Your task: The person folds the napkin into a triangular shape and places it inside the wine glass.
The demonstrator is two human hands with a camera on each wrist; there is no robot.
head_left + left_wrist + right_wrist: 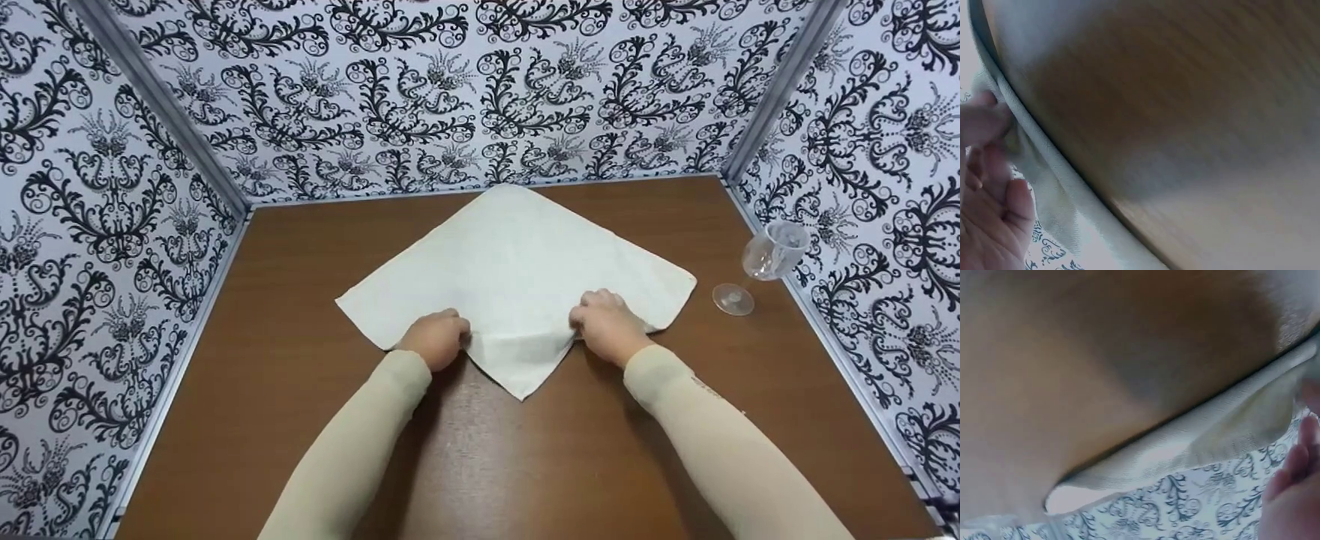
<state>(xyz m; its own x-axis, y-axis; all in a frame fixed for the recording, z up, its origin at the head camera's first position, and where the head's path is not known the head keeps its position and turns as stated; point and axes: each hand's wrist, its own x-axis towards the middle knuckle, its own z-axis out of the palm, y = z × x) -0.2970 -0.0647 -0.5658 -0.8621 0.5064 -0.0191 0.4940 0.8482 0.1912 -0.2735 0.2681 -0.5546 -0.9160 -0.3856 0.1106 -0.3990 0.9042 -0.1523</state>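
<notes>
A cream-white cloth napkin (517,262) is spread on the table with one corner pointing to the back wall and another toward me. My left hand (435,337) pinches its near left edge; in the left wrist view, thumb and finger (985,121) grip the hem while the other fingers curl loosely below. On the near right edge, my right hand (609,326) pinches the cloth, its fingers (1297,464) partly cut off by the right wrist view. Between the hands the napkin shows a crosswise crease, and its near corner hangs forward as a small triangle.
A clear wine glass (772,251) stands at the right side of the brown wooden table (495,472), close to the right wall. Panels with black-and-white scroll patterns (420,97) enclose the table at the back and both sides, joined by grey metal posts (169,112).
</notes>
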